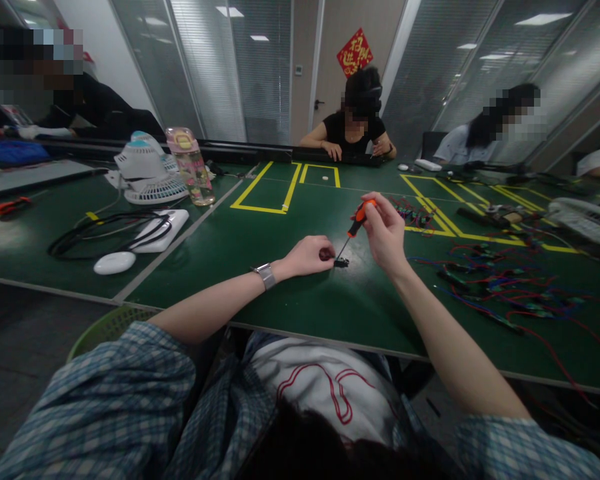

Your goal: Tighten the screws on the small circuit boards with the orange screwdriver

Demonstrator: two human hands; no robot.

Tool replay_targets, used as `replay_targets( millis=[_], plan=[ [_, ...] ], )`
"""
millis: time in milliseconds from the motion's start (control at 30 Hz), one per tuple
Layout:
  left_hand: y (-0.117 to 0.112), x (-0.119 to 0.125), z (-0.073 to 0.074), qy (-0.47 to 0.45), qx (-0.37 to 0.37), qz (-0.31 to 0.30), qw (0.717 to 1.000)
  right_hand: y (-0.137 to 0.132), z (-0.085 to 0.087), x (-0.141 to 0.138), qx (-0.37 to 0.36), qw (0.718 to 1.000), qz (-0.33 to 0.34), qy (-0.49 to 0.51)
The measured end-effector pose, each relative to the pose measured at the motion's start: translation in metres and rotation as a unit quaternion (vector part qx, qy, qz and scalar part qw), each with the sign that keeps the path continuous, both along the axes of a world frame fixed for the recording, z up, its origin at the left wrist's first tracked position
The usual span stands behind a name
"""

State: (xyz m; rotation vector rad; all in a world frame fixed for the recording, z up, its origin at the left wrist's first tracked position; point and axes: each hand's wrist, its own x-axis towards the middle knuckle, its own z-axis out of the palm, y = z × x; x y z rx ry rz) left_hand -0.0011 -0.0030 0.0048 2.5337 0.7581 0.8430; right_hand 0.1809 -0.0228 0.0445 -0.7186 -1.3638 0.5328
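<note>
My right hand point(386, 233) is closed around the orange and black handle of a screwdriver point(362, 217). Its thin shaft slants down to the left, and the tip meets a small black part point(341, 263) lying on the green table. Curled beside that tip, my left hand point(310, 256) pinches the part's left end between thumb and fingers. The fingers partly cover the part, so its exact kind and any screw in it cannot be made out.
Tangled red and blue wires with small circuit boards point(500, 283) lie to the right. On the left are a white fan point(147, 170), a bottle point(194, 170), black cables point(87, 237) and a white oval case point(115, 263). A person point(360, 130) sits across the table.
</note>
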Motion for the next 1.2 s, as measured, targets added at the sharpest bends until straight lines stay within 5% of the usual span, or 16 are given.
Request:
replay_targets(
  millis=[700, 933, 1200],
  plan=[
    [-0.002, 0.000, 0.003, 0.007, 0.000, 0.004, 1.000, -0.004, 0.004, 0.000, -0.003, 1.000, 0.024, -0.019],
    [0.001, 0.000, -0.001, 0.003, -0.002, -0.002, 1.000, -0.005, 0.002, -0.005, 0.018, 0.999, -0.032, -0.037],
    [0.001, 0.000, -0.001, -0.001, 0.003, -0.002, 1.000, -0.010, 0.008, -0.007, 0.016, 0.998, -0.022, -0.052]
  ],
)
